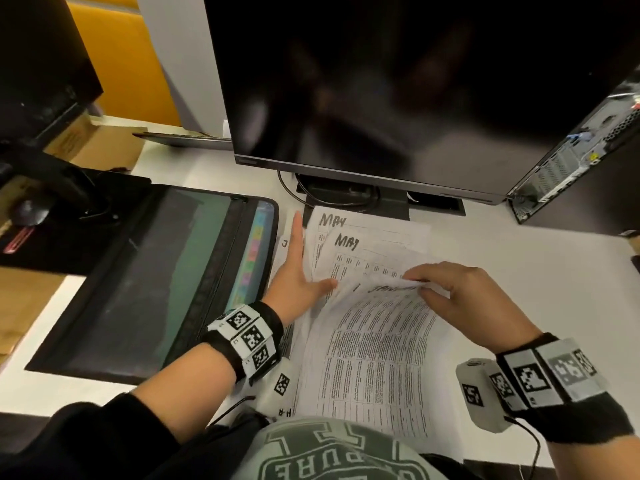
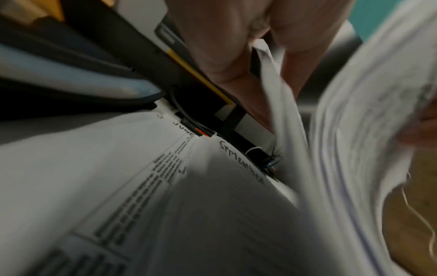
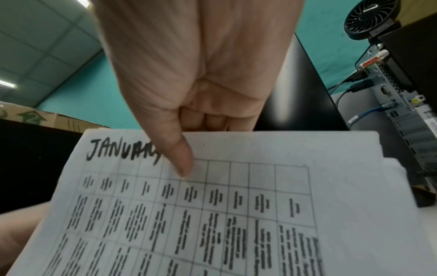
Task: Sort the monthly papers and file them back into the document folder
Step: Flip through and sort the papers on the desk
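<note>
Right now I'm judging we're early in the sort: nothing looks filed yet, and the document folder is lying open at the desk's left edge. I'm pinching the January sheet with my right hand, thumb on top, fingers curled beneath its top edge, lifting it off the stack. My left hand is lying flat, fingers straight, steadying the loose papers beside the folder. Two May sheets are sitting just beyond both hands, toward the desk's far edge, waiting to be grouped.
</note>
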Tool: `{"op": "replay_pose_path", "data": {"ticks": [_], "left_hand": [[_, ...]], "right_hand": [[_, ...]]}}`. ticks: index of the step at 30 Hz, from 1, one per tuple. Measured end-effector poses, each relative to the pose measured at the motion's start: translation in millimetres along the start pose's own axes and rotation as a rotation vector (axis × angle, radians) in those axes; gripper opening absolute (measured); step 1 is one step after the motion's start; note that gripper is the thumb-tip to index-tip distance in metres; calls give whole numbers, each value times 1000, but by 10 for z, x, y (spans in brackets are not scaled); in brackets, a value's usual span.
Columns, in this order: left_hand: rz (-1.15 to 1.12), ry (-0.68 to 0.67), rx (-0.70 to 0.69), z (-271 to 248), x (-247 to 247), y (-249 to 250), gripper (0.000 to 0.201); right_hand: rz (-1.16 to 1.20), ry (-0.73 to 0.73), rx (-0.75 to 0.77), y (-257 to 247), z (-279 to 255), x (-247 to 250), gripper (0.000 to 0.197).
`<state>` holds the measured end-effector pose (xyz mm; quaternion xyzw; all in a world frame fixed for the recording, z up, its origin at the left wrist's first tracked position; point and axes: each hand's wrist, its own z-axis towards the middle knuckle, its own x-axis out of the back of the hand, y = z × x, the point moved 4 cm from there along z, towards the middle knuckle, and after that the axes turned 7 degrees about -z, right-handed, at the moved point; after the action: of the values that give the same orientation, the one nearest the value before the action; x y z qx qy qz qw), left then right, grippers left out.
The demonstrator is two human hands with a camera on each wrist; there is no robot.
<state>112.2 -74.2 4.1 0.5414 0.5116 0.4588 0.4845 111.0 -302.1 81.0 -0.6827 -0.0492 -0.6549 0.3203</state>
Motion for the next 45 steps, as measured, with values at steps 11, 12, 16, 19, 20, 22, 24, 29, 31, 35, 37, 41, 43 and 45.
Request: {"op": "replay_pose_path", "data": {"ticks": [11, 12, 16, 19, 20, 22, 24, 29, 31, 35, 37, 41, 43, 45], "left_hand": [[1, -223, 135, -35, -105, -47, 30], [17, -232, 144, -26, -98, -59, 30], [85, -135, 159, 3, -79, -83, 24], [89, -52, 177, 20, -76, -108, 9], [81, -57, 179, 26, -77, -111, 10], [59, -77, 165, 44, -79, -118, 18], [0, -93, 142, 45, -80, -90, 25], [-106, -146, 118, 58, -85, -105, 33], [-114, -143, 132, 70, -80, -128, 22], [-103, -150, 132, 51, -98, -93, 17], [-67, -156, 120, 38, -110, -78, 22], [62, -193, 83, 9, -139, -54, 68], [78, -203, 85, -6, -166, -36, 85], [58, -217, 91, -1, -208, -54, 93]], "right_hand": [[50, 14, -142, 214, 16, -276, 31], [45, 23, -135, 221, 19, -291, 31], [52, 35, -117, 244, 13, -333, 32], [116, 51, -91, 207, 23, -343, 32], [140, 63, -80, 192, 25, -345, 33], [156, 96, -66, 173, 29, -349, 32], [147, 128, -65, 167, 34, -349, 27], [135, 177, -39, 199, 12, -343, 30], [128, 225, -6, 214, -17, -329, 32], [174, 193, 73, 194, -14, -335, 39], [152, 159, 76, 200, 7, -338, 37], [123, 107, 57, 217, 88, -309, 39], [147, 56, -24, 245, 162, -290, 55], [156, -3, -114, 294, 253, -271, 85]]}}
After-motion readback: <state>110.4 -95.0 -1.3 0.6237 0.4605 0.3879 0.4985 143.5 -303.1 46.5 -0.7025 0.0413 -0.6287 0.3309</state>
